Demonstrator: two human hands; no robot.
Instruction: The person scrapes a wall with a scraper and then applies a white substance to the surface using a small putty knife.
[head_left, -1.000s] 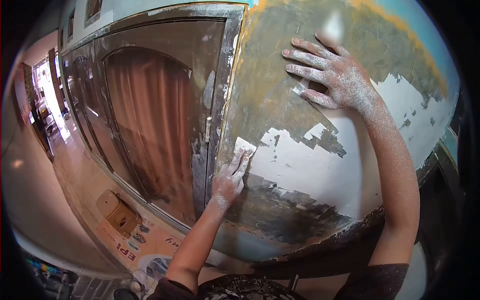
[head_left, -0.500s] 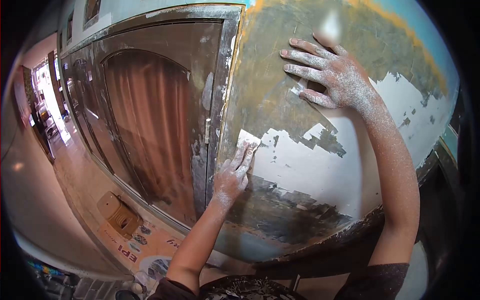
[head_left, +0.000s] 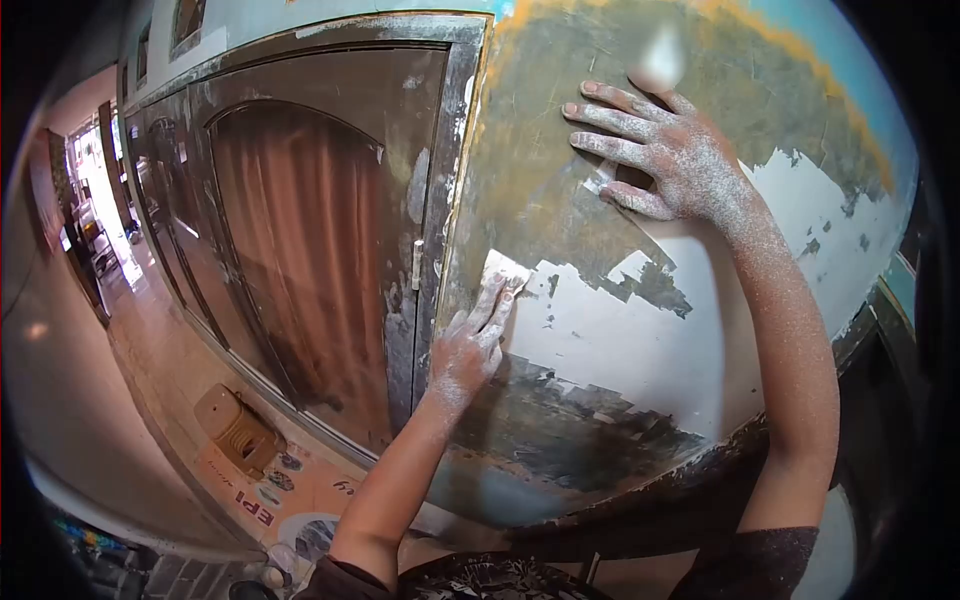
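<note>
My left hand (head_left: 468, 345) presses a small flat white piece (head_left: 508, 268) against the wall (head_left: 540, 215), its fingers stretched along it. The piece sits at the left edge of a patch of white coating (head_left: 620, 345) with a ragged outline. Higher up on the right, my right hand (head_left: 665, 155) lies on the bare greenish-brown part of the wall, fingers spread and pointing left. Between its thumb and forefinger a small pale spot (head_left: 597, 180) shows. White dust covers both hands and the right forearm.
Left of the wall stands a brown door (head_left: 415, 130) with an arched panel and a reddish curtain (head_left: 300, 250) in it. On the floor lie a brown plastic stool (head_left: 238, 430) and a printed orange sheet (head_left: 325, 480). A bright doorway (head_left: 110, 200) opens far left.
My left hand has slid a little up and to the right along the wall with the white piece. My right hand stays in nearly the same spot.
</note>
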